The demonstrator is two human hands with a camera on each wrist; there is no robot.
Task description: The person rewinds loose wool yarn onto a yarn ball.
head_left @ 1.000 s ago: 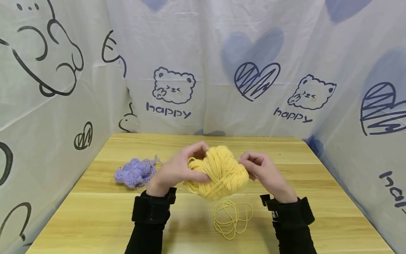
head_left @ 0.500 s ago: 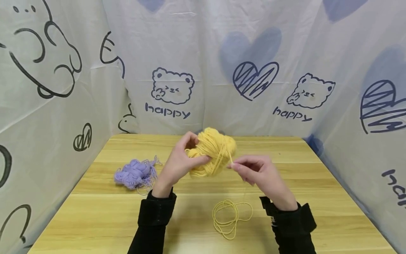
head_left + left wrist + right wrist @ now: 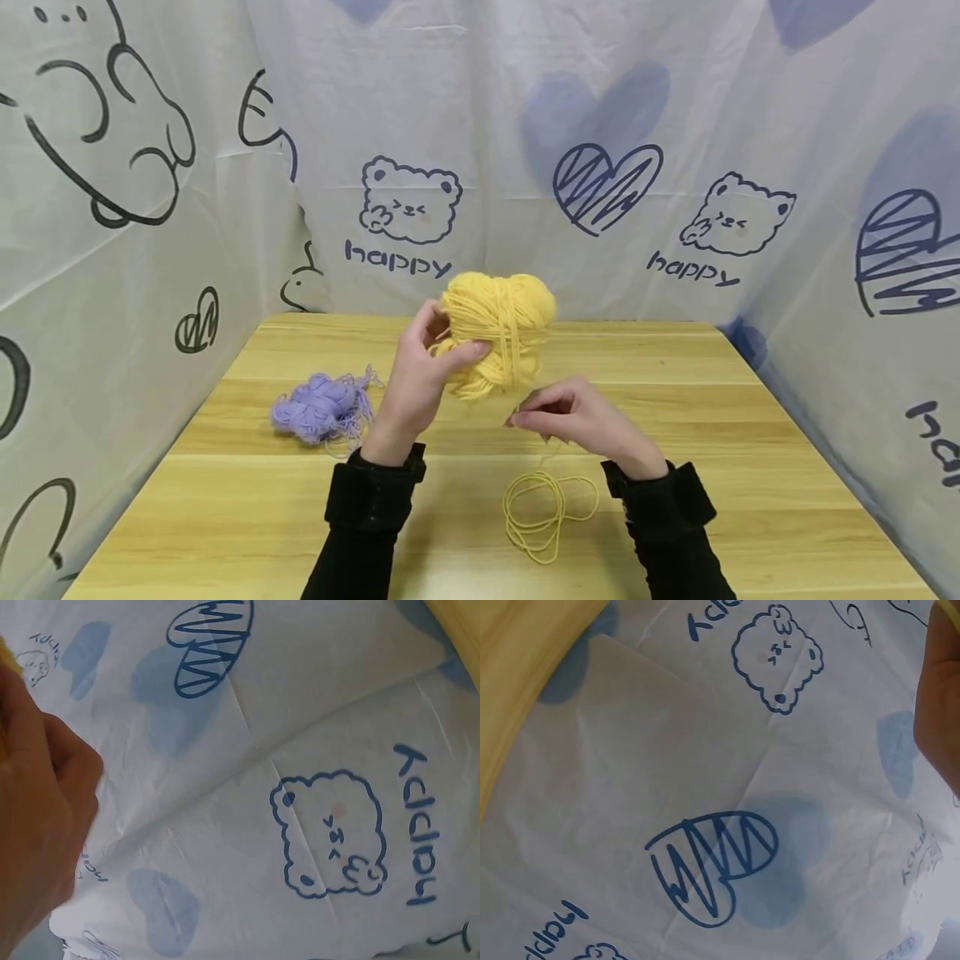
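My left hand [image 3: 420, 379] grips a ball of yellow yarn [image 3: 498, 329] and holds it up above the wooden table [image 3: 240, 517]. Just below the ball, my right hand [image 3: 558, 417] pinches a yellow strand that runs down from the ball. A loose coil of yellow yarn [image 3: 543, 512] lies on the table in front of my right wrist. In the left wrist view only the edge of my left hand [image 3: 37, 817] shows against the cloth. In the right wrist view a bit of my right hand [image 3: 939, 705] shows at the right edge.
A small purple yarn bundle [image 3: 318, 408] lies on the table to the left of my left hand. White cloth printed with bears and hearts [image 3: 585, 183] walls in the table at the back and on both sides.
My left hand has lifted the yellow ball up and away from the table. My right hand has moved down and left below the ball, drawing the strand with it.
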